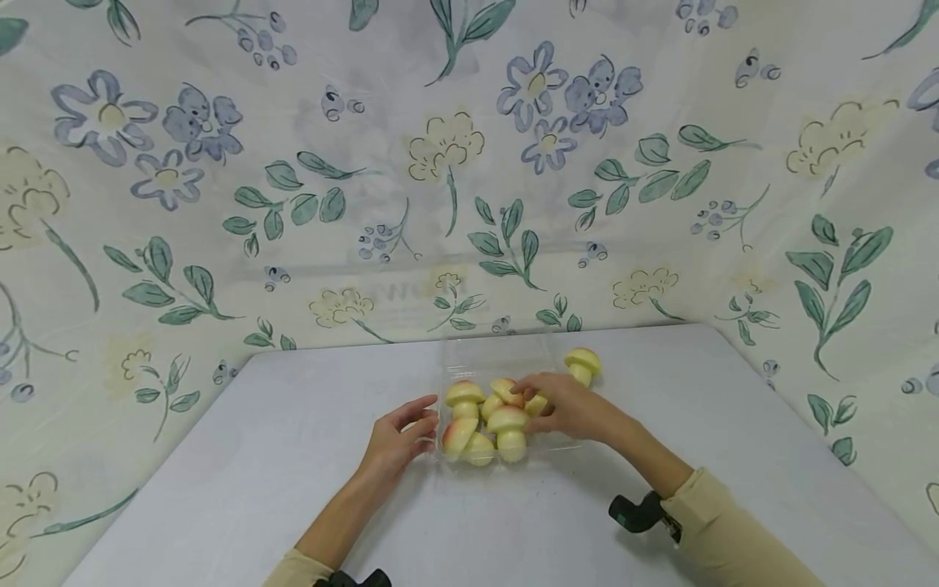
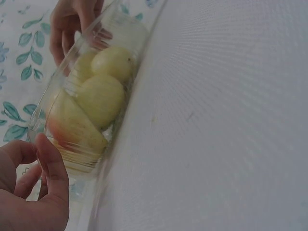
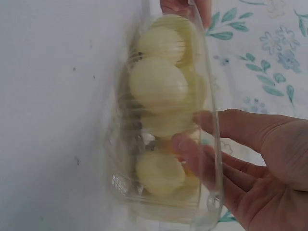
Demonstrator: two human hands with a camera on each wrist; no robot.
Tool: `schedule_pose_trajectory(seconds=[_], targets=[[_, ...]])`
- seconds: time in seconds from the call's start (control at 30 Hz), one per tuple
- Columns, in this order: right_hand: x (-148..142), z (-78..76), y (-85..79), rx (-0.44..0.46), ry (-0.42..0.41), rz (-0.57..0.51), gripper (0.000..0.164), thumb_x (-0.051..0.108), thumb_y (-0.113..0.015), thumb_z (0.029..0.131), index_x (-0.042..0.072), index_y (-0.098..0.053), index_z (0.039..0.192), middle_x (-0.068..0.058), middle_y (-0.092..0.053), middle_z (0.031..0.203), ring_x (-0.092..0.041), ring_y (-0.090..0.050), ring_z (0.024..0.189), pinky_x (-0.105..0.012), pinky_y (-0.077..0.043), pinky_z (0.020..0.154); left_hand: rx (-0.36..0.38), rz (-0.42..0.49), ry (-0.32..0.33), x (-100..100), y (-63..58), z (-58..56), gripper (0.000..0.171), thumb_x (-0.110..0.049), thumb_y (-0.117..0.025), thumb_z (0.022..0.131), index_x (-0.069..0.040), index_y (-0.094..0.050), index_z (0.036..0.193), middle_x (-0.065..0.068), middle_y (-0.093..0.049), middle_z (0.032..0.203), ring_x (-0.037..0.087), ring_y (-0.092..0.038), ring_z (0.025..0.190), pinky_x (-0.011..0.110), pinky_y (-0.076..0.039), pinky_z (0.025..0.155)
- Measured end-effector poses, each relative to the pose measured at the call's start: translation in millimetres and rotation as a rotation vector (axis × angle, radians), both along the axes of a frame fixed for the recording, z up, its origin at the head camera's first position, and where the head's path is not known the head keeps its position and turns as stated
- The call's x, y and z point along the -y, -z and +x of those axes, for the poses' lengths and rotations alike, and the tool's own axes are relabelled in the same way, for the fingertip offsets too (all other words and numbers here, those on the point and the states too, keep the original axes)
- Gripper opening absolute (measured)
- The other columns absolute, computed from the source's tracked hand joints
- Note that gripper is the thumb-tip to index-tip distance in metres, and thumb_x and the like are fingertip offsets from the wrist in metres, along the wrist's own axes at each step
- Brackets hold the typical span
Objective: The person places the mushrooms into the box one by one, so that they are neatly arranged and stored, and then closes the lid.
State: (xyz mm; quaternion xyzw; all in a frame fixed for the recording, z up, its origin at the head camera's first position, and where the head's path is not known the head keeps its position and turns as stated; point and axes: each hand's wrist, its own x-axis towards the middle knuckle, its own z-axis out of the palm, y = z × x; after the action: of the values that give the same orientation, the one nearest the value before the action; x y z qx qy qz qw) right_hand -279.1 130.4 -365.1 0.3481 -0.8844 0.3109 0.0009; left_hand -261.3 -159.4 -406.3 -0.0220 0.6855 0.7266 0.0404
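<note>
A clear plastic container [image 1: 565, 442] holds several yellow mushrooms [image 1: 511, 444] with reddish caps, lying at different angles. My left hand [image 1: 399, 440] is at its left side, and in the left wrist view the thumb and index finger pinch the container's rim [image 2: 36, 115]. Over the right part, my right hand [image 1: 568, 405] reaches inside, thumb and fingers around a mushroom [image 1: 536, 404]. In the right wrist view those fingertips [image 3: 183, 144] are seen among the mushrooms [image 3: 159, 84], partly behind the clear wall.
Another mushroom [image 1: 583, 367] stands on the white table [image 1: 315, 408] behind the right hand. The container's clear lid [image 1: 499, 355] is raised at the back. A flower-patterned cloth [image 1: 396, 244] hangs behind and beside the table.
</note>
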Motion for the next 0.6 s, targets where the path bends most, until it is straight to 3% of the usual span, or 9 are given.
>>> schedule_pose_trajectory(seconds=[0.4, 0.6], targets=[[-26, -9.8, -15.3, 0.023, 0.076, -0.048, 0.040, 0.013, -0.071, 0.090, 0.008, -0.059, 0.127, -0.019, -0.065, 0.115, -0.018, -0.071, 0.082, -0.025, -0.059, 0.072, -0.001, 0.004, 0.005, 1, 0.3, -0.3, 0.045, -0.003, -0.063, 0.093, -0.001, -0.054, 0.137, 0.002, -0.056, 0.103, 0.011, -0.057, 0.080, 0.019, -0.053, 0.063], [-39, -16.1, -18.7, 0.019, 0.165, -0.051, 0.039, 0.018, -0.070, 0.091, 0.009, -0.058, 0.128, -0.018, -0.067, 0.115, -0.020, -0.070, 0.083, -0.028, -0.059, 0.069, -0.007, 0.001, 0.009, 1, 1.1, -0.5, 0.044, -0.002, -0.062, 0.094, -0.001, -0.054, 0.137, 0.001, -0.057, 0.103, 0.011, -0.057, 0.079, 0.018, -0.053, 0.063]])
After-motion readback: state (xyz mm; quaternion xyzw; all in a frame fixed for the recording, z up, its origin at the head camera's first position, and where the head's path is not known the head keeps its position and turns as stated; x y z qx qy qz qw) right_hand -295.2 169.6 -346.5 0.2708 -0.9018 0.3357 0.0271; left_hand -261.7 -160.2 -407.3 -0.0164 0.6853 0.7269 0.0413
